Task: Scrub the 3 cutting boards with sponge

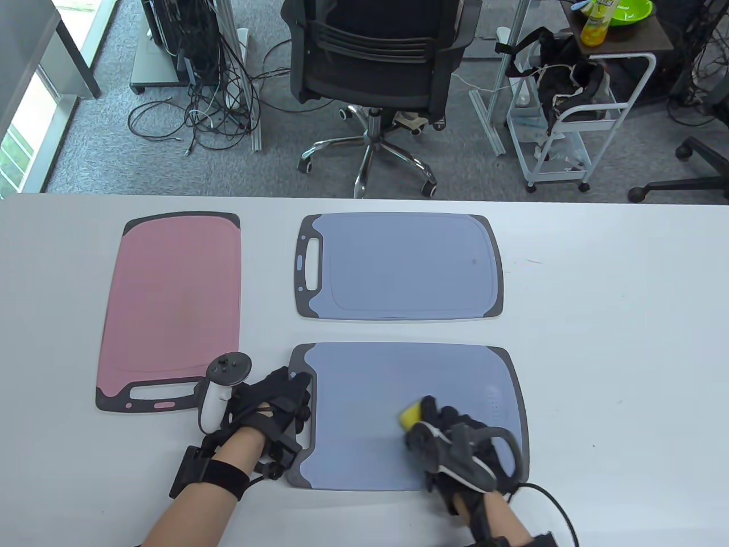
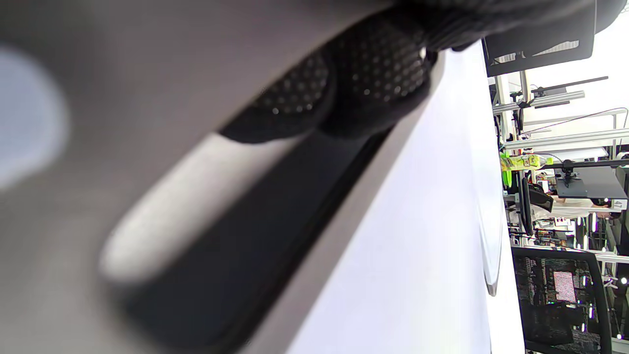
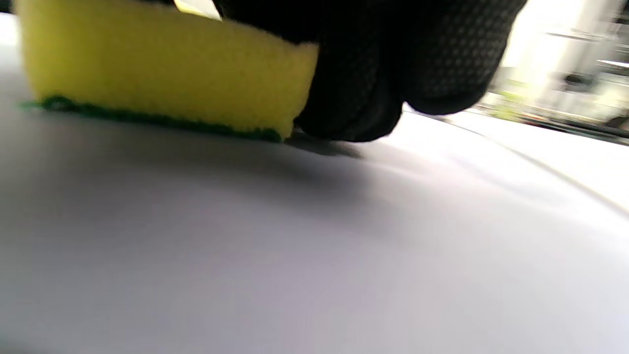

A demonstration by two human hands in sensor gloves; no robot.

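- Currently, right hand [image 1: 455,450] grips the yellow sponge [image 1: 410,414], green side down on the near blue board [image 1: 364,399].
- Left hand [image 1: 273,410] rests relaxed on that board's handle end, holding nothing.
- Pink board [image 1: 171,296] and far blue board [image 1: 398,265] lie on the surface [image 1: 615,319].

upper left, the pink plastic cutting board [image 1: 171,302] with dark grey ends; top centre and lower centre, two blue-grey plastic cutting boards [image 1: 398,268] [image 1: 370,410], dark grey trim. lower right, the yellow foam sponge [image 1: 409,414] shows a green scrub layer underneath. black dotted gloves, white table [image 1: 615,319].
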